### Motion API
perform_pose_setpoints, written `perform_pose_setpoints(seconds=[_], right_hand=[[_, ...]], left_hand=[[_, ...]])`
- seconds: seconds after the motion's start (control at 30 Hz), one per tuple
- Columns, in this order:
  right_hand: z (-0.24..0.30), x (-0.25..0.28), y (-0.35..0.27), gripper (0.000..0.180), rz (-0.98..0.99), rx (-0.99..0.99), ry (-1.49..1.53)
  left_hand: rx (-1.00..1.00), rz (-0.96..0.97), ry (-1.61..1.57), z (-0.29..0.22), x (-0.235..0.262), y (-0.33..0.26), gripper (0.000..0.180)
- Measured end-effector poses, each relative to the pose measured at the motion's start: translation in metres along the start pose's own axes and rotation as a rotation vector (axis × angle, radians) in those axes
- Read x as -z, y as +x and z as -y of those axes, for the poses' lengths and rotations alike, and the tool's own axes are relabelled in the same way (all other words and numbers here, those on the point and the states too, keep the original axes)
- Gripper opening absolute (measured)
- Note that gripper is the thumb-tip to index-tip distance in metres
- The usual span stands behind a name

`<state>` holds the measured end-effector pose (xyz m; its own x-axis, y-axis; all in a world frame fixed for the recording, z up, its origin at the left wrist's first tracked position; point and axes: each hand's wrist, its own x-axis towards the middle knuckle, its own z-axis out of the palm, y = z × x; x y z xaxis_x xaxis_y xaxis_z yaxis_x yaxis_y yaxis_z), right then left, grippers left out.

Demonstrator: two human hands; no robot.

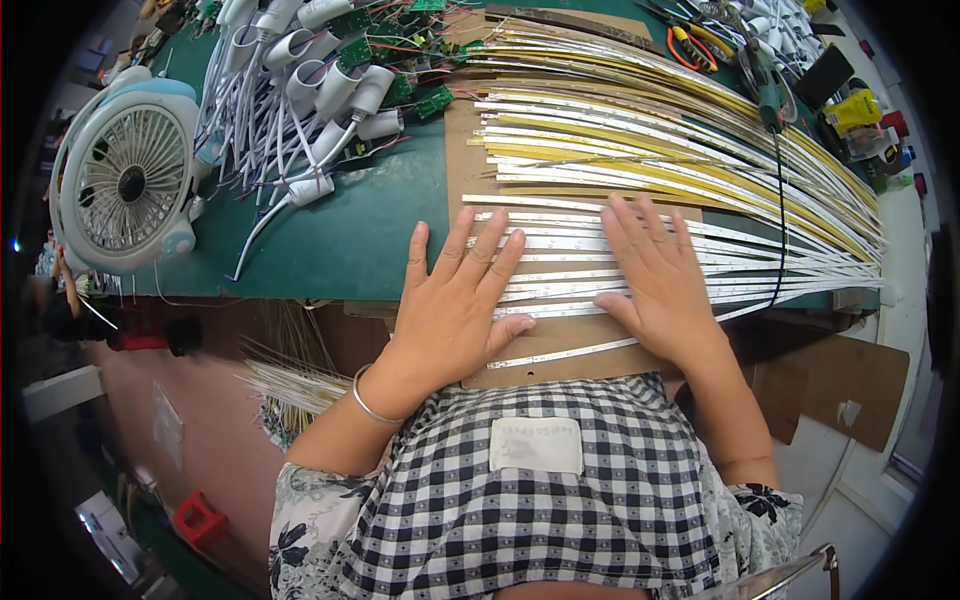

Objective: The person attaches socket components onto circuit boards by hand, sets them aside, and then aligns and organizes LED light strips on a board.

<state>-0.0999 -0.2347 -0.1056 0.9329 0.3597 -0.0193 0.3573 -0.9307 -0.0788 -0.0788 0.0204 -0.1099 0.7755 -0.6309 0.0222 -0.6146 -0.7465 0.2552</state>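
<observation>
Both palms face down on a fanned row of thin white LED strips (560,258) lying on a brown cardboard sheet (462,160). My left hand (450,295), fingers spread, rests across the strips' left ends. My right hand (655,275) lies flat farther right on the same strips, its thumb stretched toward the left one. Neither hand grips anything. One separate strip (570,353) lies closer to my body, passing below both hands. Beyond my fingers, more white and yellow strips (640,145) run side by side and converge at the right.
White tubular housings (340,90) with cables and green circuit boards (433,102) are heaped at the back left. A white fan (130,183) stands left of them on the green tabletop (390,220). Orange-handled pliers (690,50) lie at the far right, near a black cable (781,210) crossing the strips.
</observation>
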Motion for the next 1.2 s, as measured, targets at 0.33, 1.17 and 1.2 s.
perform_pose_setpoints(seconds=[0.33,1.17,1.2], right_hand=[[-0.002,-0.006,0.015,0.071,-0.046,0.001,-0.044],[0.024,-0.011,0.008,0.076,-0.042,-0.087,0.001],[0.025,-0.012,0.007,0.076,-0.042,-0.080,-0.005]], left_hand=[[-0.078,0.100,0.043,0.003,0.005,-0.011,0.082],[-0.116,0.070,0.008,-0.004,-0.006,-0.036,0.081],[-0.073,0.112,-0.102,-0.002,-0.002,-0.035,0.080]])
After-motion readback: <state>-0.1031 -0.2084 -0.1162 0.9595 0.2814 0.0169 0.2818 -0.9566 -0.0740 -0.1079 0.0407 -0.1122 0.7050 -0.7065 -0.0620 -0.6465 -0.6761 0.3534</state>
